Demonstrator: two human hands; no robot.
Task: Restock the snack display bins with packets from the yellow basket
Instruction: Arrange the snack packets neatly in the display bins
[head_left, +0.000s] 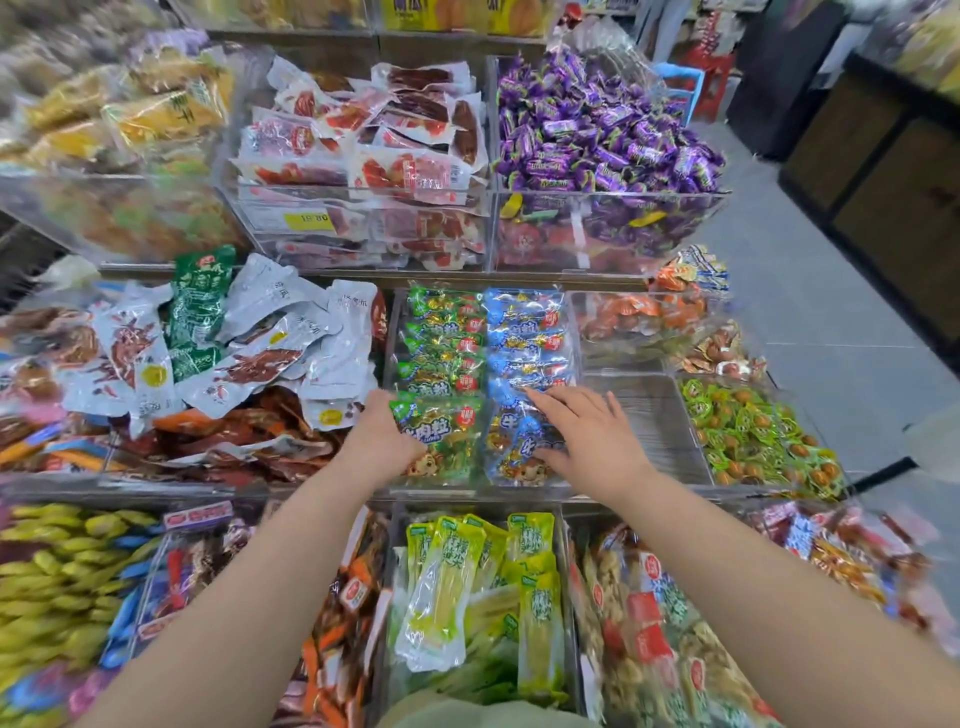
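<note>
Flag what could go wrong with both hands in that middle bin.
The right hand lies flat on blue packets; a push could slide them onto the green packets beside them. The left hand works near the bin's front wall; front packets may tip over it.

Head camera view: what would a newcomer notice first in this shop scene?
Two bare arms reach into the middle of the display. The left hand grips the front of the green packets, and the right hand lies flat, fingers spread, on the blue packets beside them. Above and to the right, a heap of purple candies stands out.
</note>
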